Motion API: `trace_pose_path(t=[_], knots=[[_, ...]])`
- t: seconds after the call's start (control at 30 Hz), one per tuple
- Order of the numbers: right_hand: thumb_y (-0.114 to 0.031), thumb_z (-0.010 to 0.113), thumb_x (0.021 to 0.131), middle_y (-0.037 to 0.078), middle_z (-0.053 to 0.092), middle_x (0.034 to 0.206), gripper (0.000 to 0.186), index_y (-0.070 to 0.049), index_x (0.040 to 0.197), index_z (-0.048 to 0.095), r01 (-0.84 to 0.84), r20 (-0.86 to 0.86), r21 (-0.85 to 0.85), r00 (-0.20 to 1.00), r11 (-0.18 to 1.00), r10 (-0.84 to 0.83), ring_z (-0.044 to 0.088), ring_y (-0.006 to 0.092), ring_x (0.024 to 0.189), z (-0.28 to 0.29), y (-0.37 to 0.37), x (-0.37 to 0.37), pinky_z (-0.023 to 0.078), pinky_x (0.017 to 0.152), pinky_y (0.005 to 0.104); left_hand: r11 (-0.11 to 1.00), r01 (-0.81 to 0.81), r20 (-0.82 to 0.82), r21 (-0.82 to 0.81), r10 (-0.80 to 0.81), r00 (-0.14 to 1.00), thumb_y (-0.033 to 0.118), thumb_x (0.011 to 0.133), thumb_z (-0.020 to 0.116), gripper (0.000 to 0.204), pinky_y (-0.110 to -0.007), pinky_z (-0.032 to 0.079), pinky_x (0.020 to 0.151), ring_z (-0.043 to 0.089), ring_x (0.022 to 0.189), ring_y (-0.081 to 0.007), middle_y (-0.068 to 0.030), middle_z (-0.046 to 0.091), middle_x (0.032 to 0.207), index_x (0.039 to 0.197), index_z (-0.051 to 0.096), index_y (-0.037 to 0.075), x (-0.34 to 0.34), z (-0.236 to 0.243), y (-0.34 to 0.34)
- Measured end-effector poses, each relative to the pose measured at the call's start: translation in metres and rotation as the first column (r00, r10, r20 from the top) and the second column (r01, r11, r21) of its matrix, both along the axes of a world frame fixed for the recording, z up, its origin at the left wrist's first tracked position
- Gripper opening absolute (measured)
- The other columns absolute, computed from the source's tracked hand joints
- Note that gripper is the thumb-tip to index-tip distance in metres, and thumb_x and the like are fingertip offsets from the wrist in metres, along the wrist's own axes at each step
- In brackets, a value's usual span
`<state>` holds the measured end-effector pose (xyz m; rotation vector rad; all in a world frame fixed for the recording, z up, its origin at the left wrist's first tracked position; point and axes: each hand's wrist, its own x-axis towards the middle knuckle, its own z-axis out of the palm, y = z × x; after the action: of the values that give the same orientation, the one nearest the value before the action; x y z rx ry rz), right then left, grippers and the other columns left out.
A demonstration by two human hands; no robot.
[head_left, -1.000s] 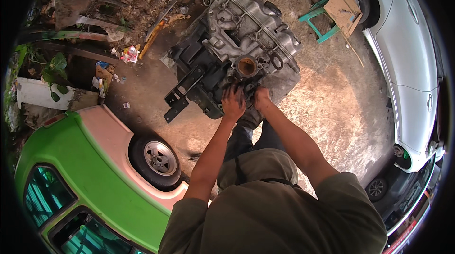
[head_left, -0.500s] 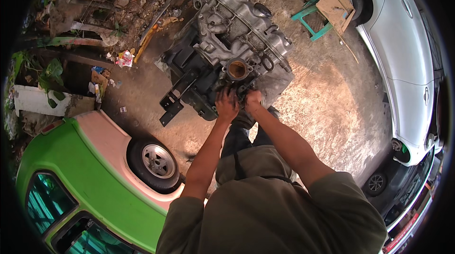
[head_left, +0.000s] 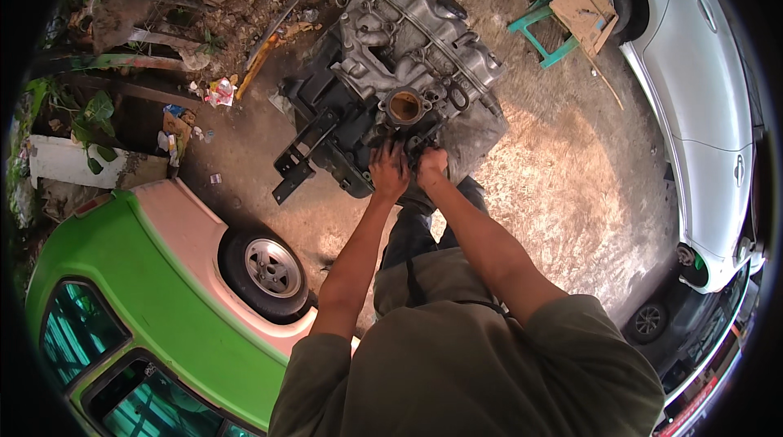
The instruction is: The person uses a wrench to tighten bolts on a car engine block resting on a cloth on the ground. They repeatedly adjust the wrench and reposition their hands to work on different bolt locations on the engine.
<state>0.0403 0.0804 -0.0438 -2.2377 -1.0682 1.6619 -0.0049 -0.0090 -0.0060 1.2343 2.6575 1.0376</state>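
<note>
A greasy engine (head_left: 420, 25) with silver cast top and ribbed cover sits in front of me, a dark metal bracket (head_left: 295, 166) jutting from its left side. Near its bottom, just below a round rusty-coloured opening (head_left: 405, 107), my left hand (head_left: 389, 166) rests on dark parts, fingers extended and slightly apart, blackened at the tips. Beside it, my right hand (head_left: 432, 165) is closed, fingers curled into the dark gap between parts; what it grips is hidden.
A green-and-pink car (head_left: 155, 282) stands at lower left, a silver car (head_left: 705, 119) along the right. A teal stool with cardboard (head_left: 586, 11) stands at upper right. Littered soil and planks (head_left: 163, 58) border the concrete floor (head_left: 571, 217) at upper left.
Both hands have shifted slightly left and up in the picture along with the engine, as the view moved. They stay at the same spot on the engine, with little change in the fingers.
</note>
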Motion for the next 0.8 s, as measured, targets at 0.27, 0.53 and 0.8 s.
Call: trace_pose_path(t=[0.27, 0.53, 0.8], knots=[[-0.023, 0.048, 0.097, 0.030, 0.065, 0.091, 0.034, 0.008, 0.099, 0.061, -0.046, 0.022, 0.337, 0.999, 0.941, 0.041, 0.063, 0.0462, 0.085, -0.005, -0.030, -0.003, 0.047, 0.071, 0.0481, 0.996, -0.004, 0.110, -0.087, 0.013, 0.994, 0.016, 0.085, 0.052, 0.037, -0.054, 0.043, 0.093, 0.060, 0.102, -0.0398, -0.0202, 0.059, 0.120, 0.119, 0.061, 0.006, -0.003, -0.005, -0.003], [-0.029, 0.043, 0.100, 0.031, 0.064, 0.091, 0.036, 0.002, 0.103, 0.061, -0.064, -0.066, 0.400, 0.993, 0.914, 0.098, 0.060, 0.0496, 0.088, -0.024, -0.031, 0.006, 0.045, 0.070, 0.0517, 1.000, 0.004, 0.016, 0.023, -0.004, 1.000, 0.013, 0.084, 0.051, 0.036, -0.054, 0.044, 0.090, 0.060, 0.099, -0.0413, -0.0203, 0.060, 0.116, 0.118, 0.061, 0.007, -0.004, -0.009, -0.006], [-0.026, 0.044, 0.098, 0.030, 0.063, 0.089, 0.029, -0.003, 0.101, 0.062, -0.448, 0.373, 0.375, 0.874, 0.812, 0.310, 0.061, 0.0475, 0.084, -0.011, -0.032, 0.008, 0.047, 0.073, 0.0546, 0.998, 0.014, 0.036, 0.056, -0.016, 0.999, 0.011, 0.084, 0.050, 0.031, -0.051, 0.045, 0.083, 0.061, 0.090, -0.0412, -0.0205, 0.061, 0.101, 0.112, 0.063, 0.004, -0.007, -0.001, -0.003]])
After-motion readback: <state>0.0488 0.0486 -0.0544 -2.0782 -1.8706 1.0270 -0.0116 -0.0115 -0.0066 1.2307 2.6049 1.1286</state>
